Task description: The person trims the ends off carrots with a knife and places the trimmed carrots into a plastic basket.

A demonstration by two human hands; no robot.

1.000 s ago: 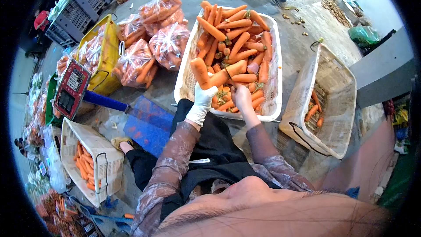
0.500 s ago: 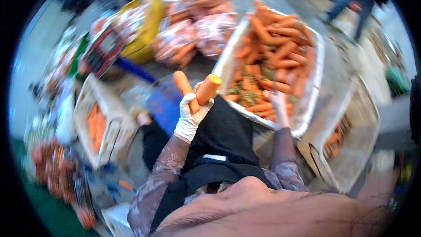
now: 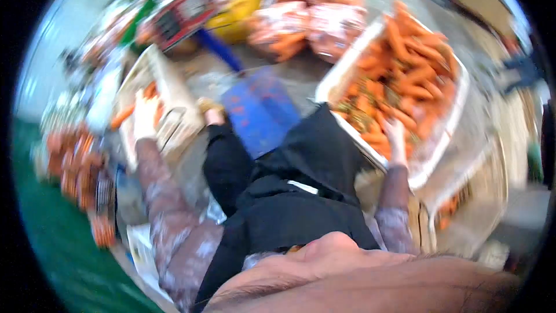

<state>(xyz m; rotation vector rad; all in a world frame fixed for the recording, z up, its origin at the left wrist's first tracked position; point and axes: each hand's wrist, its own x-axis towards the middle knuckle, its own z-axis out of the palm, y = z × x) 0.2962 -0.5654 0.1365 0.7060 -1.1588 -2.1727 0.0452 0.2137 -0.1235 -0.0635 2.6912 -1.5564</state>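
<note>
My left hand (image 3: 146,117), in a white glove, is over the small cream crate (image 3: 174,117) on the left. Motion blurs its fingers, but they look closed around carrots: one carrot (image 3: 122,116) juts out at the crate's left rim and another (image 3: 151,89) shows above the fingers. More orange shows beside the glove inside that crate. On the right, my bare right hand (image 3: 395,132) reaches into the large white crate (image 3: 425,181) heaped with carrots. Its fingers are curled on a carrot (image 3: 403,117) in the pile; their far side is hidden.
A blue platform scale (image 3: 260,110) with a red display (image 3: 185,14) stands between the crates. Bagged carrots (image 3: 336,29) and a yellow container (image 3: 240,14) lie behind it. Another crate (image 3: 478,197) is at right. More bags (image 3: 72,162) lie at left.
My left hand has swung left from above my lap to the small crate, carrying carrots. My right hand stays in the large crate. The view has shifted left.
</note>
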